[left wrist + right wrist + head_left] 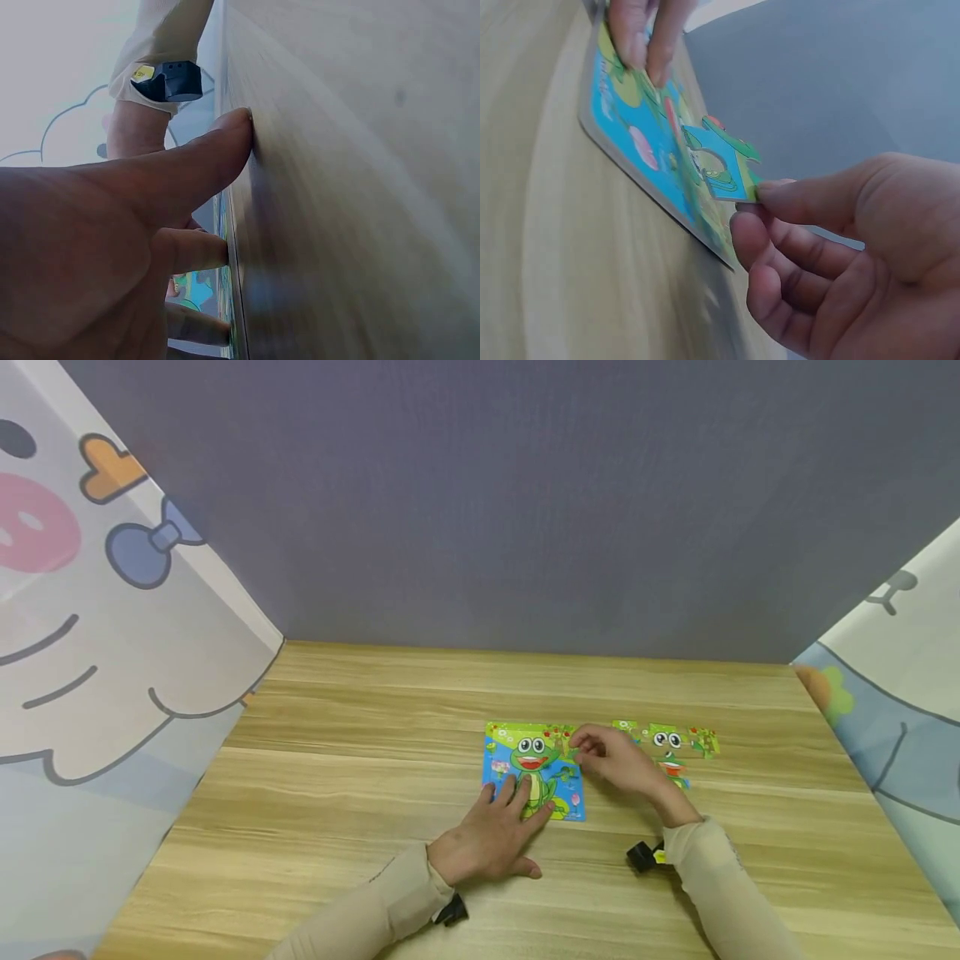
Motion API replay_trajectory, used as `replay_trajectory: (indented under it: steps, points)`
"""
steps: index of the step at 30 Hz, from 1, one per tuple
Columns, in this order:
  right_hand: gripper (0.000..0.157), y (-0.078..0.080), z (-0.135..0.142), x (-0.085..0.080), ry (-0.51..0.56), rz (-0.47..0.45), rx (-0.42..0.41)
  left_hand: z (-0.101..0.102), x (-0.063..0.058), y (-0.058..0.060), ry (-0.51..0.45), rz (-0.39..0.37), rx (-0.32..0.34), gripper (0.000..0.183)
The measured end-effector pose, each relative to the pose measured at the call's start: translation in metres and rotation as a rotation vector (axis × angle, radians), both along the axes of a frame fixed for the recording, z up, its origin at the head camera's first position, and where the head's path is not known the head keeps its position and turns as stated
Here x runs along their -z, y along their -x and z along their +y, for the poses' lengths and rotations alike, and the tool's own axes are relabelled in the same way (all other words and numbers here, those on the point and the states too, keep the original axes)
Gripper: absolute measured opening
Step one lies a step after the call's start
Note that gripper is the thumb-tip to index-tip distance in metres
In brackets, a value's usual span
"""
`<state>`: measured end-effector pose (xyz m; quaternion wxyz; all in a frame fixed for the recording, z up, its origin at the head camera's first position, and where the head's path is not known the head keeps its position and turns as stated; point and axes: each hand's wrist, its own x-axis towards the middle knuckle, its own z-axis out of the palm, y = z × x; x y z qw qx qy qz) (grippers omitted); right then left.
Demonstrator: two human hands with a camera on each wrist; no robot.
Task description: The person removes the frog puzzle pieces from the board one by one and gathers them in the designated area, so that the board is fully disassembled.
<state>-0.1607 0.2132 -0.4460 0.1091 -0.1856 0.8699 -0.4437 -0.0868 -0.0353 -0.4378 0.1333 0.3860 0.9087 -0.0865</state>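
A square frog jigsaw puzzle (566,789) lies flat on the wooden table. My left hand (491,835) rests on its lower part with spread fingers, the thumb off the near edge. In the left wrist view the fingertips touch the board's thin edge (234,300). At the board's upper right is my right hand (618,764). Its thumb and a finger pinch a puzzle piece (731,169) printed in blue and green, as the right wrist view shows. That piece is tilted up from the board, its far side close to the picture.
Several loose pieces lie right of the board, among them one with the frog's eyes (666,739) and one with its mouth (674,768). A grey panel (525,527) closes the table's back. Printed cartoon panels (150,710) flank both sides.
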Motion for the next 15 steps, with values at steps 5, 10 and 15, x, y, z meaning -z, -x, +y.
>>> replay_trajectory:
  steps: [5, 10, 15]
  points:
    - [0.016, -0.004, 0.014, -0.002, 0.026, -0.010, 0.053, 0.001, 0.000, -0.001, -0.004, 0.008, 0.004, 0.087]
    - [0.017, -0.008, 0.030, -0.004, 0.031, -0.003, 0.072, 0.001, -0.001, 0.000, -0.001, -0.002, 0.003, 0.087]
    - [0.019, -0.010, 0.042, -0.006, 0.029, -0.005, 0.088, 0.001, -0.002, 0.000, 0.005, 0.004, 0.008, 0.088]
